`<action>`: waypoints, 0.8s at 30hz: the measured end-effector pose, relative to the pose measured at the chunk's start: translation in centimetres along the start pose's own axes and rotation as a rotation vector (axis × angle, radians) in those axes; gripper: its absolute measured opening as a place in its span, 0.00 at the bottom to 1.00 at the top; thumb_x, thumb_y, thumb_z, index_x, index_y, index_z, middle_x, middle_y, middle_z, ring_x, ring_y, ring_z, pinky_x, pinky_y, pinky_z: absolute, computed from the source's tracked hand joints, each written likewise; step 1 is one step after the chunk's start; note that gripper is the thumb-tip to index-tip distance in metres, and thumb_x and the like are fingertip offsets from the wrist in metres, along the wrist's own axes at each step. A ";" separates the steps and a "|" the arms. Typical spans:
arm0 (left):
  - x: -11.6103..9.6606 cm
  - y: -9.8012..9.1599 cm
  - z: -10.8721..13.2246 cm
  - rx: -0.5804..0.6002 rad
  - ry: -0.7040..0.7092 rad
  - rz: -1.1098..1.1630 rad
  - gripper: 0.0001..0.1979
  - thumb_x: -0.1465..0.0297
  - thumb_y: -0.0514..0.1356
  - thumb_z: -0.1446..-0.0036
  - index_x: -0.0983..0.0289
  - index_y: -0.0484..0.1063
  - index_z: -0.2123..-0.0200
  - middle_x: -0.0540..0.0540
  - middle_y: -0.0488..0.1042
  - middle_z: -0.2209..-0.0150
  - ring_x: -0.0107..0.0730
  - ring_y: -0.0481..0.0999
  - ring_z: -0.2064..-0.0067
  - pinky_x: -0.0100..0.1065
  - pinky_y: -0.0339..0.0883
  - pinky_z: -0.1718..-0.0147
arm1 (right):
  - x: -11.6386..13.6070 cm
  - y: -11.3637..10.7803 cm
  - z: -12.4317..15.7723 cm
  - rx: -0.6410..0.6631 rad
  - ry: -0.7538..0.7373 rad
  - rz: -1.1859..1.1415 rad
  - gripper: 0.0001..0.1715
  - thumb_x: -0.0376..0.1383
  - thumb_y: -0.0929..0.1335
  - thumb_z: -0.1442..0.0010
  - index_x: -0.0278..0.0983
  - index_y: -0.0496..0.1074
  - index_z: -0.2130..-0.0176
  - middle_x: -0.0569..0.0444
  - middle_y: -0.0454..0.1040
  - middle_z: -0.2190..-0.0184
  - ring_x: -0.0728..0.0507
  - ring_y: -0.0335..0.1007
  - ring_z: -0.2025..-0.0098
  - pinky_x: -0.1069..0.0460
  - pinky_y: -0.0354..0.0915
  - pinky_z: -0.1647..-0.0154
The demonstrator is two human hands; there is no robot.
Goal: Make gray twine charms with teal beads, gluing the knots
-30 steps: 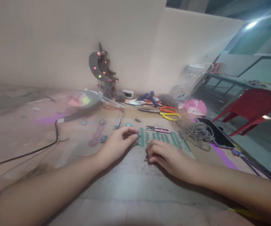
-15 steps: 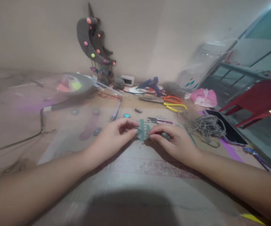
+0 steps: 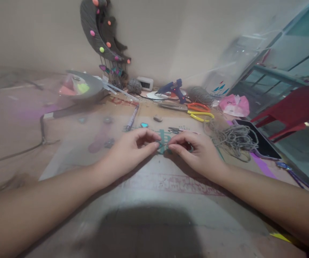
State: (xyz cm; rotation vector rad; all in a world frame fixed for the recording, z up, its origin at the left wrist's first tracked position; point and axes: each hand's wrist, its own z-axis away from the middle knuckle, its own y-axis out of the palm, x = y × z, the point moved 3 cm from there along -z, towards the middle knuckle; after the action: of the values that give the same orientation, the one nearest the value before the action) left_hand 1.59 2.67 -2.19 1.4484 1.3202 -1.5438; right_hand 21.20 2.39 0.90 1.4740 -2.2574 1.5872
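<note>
Left hand (image 3: 134, 148): thumb and fingertips in a near pinch; contents, if any, too small to tell. Right hand (image 3: 198, 152): likewise, facing it, apart. Heart (image 3: 144, 125): lay just beyond the left. Snips (image 3: 179, 130): lay beyond the right. Such close work probably favoured light, steady fingertips.

No legible lettering or numbers
</note>
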 end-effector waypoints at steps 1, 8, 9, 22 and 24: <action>0.0 0.0 0.0 0.002 0.003 0.000 0.06 0.66 0.62 0.39 0.60 0.75 0.60 0.51 0.78 0.60 0.34 0.76 0.57 0.38 0.68 0.55 | 0.0 0.0 0.0 0.001 -0.016 0.006 0.05 0.33 0.71 0.37 0.36 0.77 0.66 0.56 0.79 0.73 0.51 0.68 0.74 0.55 0.61 0.72; -0.3 0.0 0.1 0.012 0.013 -0.018 0.06 0.66 0.62 0.39 0.60 0.75 0.59 0.51 0.78 0.60 0.33 0.76 0.58 0.38 0.68 0.55 | 0.1 0.1 0.1 -0.015 -0.086 0.024 0.02 0.32 0.71 0.37 0.36 0.76 0.61 0.59 0.73 0.76 0.51 0.65 0.75 0.56 0.61 0.73; -0.3 0.0 0.1 0.016 0.012 -0.017 0.06 0.66 0.62 0.39 0.60 0.75 0.59 0.51 0.78 0.60 0.33 0.76 0.58 0.38 0.68 0.55 | 0.1 0.1 0.2 -0.024 -0.106 0.021 0.03 0.32 0.71 0.37 0.36 0.75 0.60 0.60 0.72 0.76 0.52 0.64 0.76 0.56 0.61 0.74; -0.3 0.1 0.1 0.015 -0.002 0.045 0.06 0.67 0.62 0.39 0.61 0.75 0.60 0.52 0.78 0.61 0.33 0.77 0.58 0.38 0.69 0.56 | 0.2 0.3 0.3 0.020 -0.098 0.014 0.06 0.30 0.68 0.35 0.37 0.71 0.57 0.55 0.80 0.69 0.49 0.76 0.69 0.55 0.69 0.66; -0.3 0.0 0.1 0.009 -0.012 0.056 0.07 0.66 0.63 0.40 0.62 0.75 0.60 0.52 0.78 0.61 0.33 0.77 0.58 0.38 0.69 0.56 | 0.0 0.2 0.3 0.022 -0.052 0.021 0.06 0.31 0.68 0.35 0.37 0.73 0.57 0.54 0.82 0.67 0.47 0.78 0.67 0.54 0.71 0.64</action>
State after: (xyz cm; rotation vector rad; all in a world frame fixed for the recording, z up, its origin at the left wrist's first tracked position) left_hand 1.64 2.52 -1.92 1.4673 1.2565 -1.5217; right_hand 21.19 2.16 0.56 1.5195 -2.2983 1.6031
